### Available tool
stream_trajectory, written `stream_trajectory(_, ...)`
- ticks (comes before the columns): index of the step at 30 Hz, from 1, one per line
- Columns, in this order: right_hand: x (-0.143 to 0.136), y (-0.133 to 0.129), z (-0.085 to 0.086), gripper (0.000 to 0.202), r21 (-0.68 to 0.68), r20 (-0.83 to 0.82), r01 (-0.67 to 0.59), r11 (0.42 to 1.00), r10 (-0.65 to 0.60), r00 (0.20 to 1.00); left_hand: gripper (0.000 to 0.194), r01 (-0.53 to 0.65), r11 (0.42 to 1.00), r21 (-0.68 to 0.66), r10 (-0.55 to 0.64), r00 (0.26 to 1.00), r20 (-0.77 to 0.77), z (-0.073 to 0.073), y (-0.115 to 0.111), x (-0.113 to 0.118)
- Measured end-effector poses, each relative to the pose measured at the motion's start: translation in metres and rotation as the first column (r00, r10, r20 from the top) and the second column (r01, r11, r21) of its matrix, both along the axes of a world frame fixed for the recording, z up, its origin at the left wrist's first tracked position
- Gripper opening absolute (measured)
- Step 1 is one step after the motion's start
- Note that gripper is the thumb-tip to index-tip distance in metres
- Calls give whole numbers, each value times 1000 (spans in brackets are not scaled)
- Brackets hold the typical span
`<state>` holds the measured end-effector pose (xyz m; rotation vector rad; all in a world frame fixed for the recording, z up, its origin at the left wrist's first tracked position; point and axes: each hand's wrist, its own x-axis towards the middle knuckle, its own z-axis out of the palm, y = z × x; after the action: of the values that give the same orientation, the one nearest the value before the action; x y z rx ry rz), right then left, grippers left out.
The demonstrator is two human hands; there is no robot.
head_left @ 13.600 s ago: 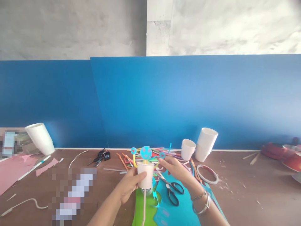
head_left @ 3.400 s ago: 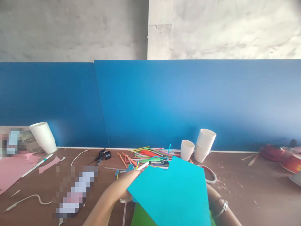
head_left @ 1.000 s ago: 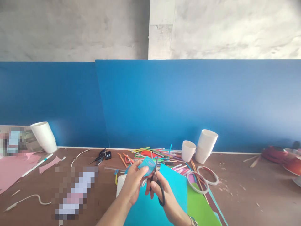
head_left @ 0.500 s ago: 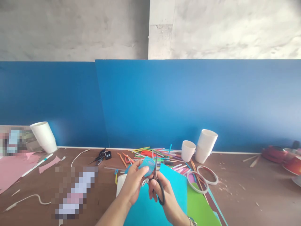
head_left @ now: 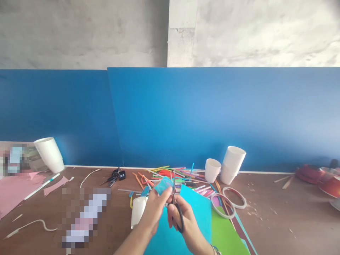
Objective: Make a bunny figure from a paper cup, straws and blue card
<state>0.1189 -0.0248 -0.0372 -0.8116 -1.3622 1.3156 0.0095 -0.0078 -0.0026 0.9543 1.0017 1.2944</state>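
My left hand (head_left: 156,205) pinches a small piece of blue paper (head_left: 162,185), its fingers closed. In my right hand (head_left: 184,216) are black-handled scissors (head_left: 179,216), blades pointing up along the right edge of the blue piece. Whether the blades touch the paper I cannot tell. Under both hands lies a larger blue paper sheet (head_left: 198,212), with a green sheet (head_left: 225,232) to its right. A white paper cup (head_left: 137,211) stands just left of my left wrist, partly hidden by it.
Colourful straws (head_left: 183,173) lie heaped behind my hands. A white cup (head_left: 212,170) and a cup stack (head_left: 233,164) stand back right, near two tape rolls (head_left: 223,205). Keys (head_left: 117,176), pink paper (head_left: 16,191) and another cup stack (head_left: 50,154) are to the left.
The blue piece has shifted slightly left and turned in my left hand. My left hand has moved a little right and down, showing more of the white cup. The scissors moved slightly left.
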Motion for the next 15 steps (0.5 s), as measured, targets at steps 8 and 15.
stream_trajectory(8,0,1,4,44,16,6,-20,1000,20,1000,21,107,992,73,-103,993,-57,7,0,-7)
stream_trajectory(15,1,-2,5,46,-12,8,-30,999,30,1000,19,130,987,89,-126,991,-52,18,-2,-11)
